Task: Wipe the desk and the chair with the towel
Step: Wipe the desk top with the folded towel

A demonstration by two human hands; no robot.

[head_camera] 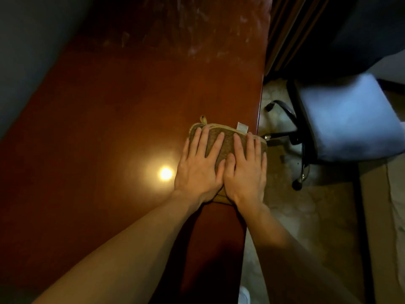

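Both hands, left hand (198,165) and right hand (246,170), lie flat with straight, spread fingers on the folded towel (228,137), pinning it near the desk (109,110) right edge, likely to spread wiping pressure. Pale smears remain farther up the desk; the chair (348,119) stands beside it, untouched.

Both hands lie flat, side by side, on a folded brown towel (228,137) near the right edge of the reddish wooden surface (109,106). The left hand (198,166) and right hand (246,170) press down with straight fingers (217,145), thumbs touching. A light glare (166,173) shines beside the left hand. Pale smears (197,29) mark the far end. A chair (348,119) with a pale seat stands on the floor to the right.
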